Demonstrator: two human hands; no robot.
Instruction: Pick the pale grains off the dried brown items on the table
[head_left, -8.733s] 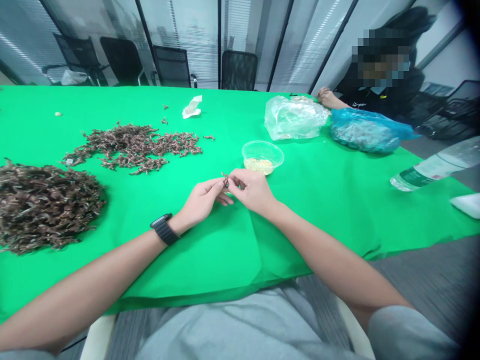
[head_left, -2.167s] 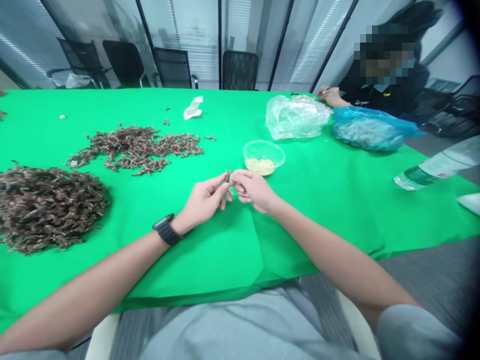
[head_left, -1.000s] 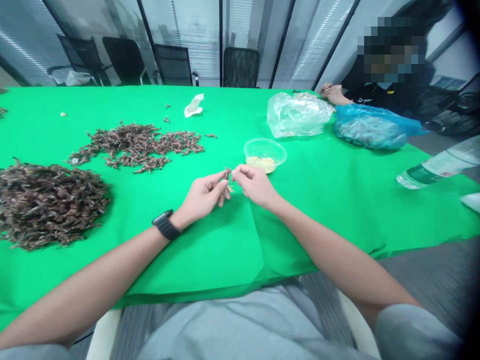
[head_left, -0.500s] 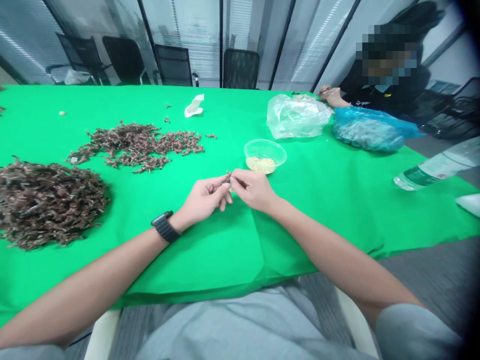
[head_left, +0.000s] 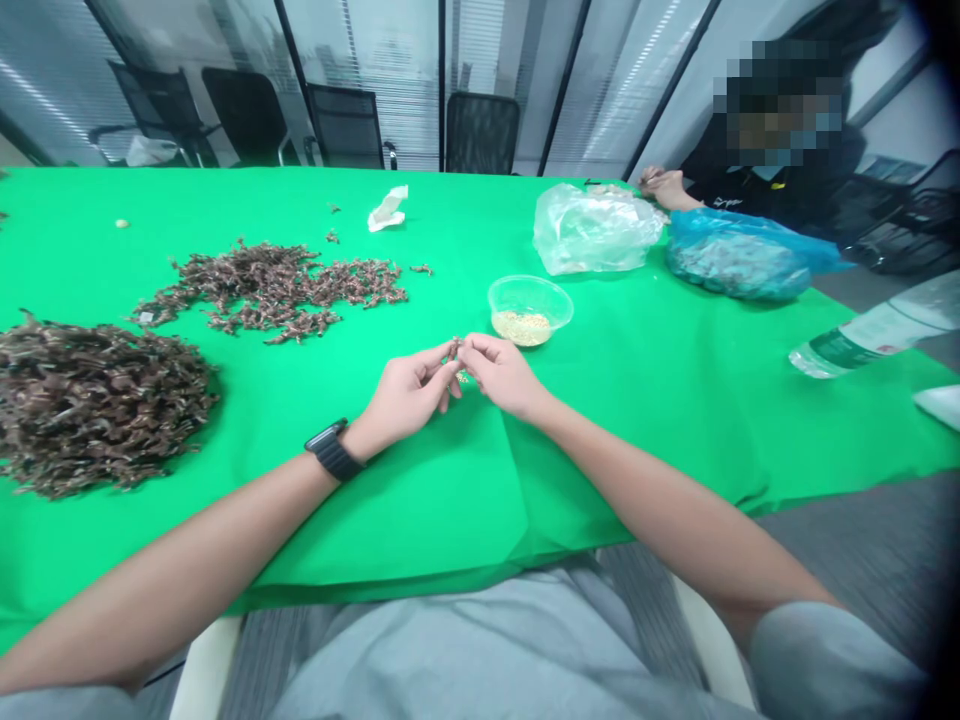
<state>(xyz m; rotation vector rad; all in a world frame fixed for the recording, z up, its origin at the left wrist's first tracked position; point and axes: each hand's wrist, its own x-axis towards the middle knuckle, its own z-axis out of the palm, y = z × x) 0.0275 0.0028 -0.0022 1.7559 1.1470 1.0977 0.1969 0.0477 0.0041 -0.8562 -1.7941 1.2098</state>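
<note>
My left hand (head_left: 409, 392) and my right hand (head_left: 501, 376) meet above the green cloth, their fingertips pinching a small brown twiggy piece (head_left: 454, 349). Tiny golden bits (head_left: 463, 377) show just beneath my fingertips. Part of the piece is hidden by my fingers. A clear plastic bowl (head_left: 530, 308) holding pale yellow grains (head_left: 521, 327) stands just beyond my right hand. To the left lie a large heap of dark brown twiggy pieces (head_left: 97, 405) and a looser spread of similar pieces (head_left: 266, 295). A black strap watch (head_left: 334, 452) sits on my left wrist.
A green cloth (head_left: 420, 520) covers the table. Further back lie a crumpled clear plastic bag (head_left: 596, 230), a full blue plastic bag (head_left: 739, 258) and a white paper scrap (head_left: 388, 208). A co-worker (head_left: 772, 150) sits at the far right corner. A plastic water bottle (head_left: 870, 335) lies at the right.
My hands stay together at about the same spot over the cloth. My right fingers have straightened slightly, and the view has shifted a little.
</note>
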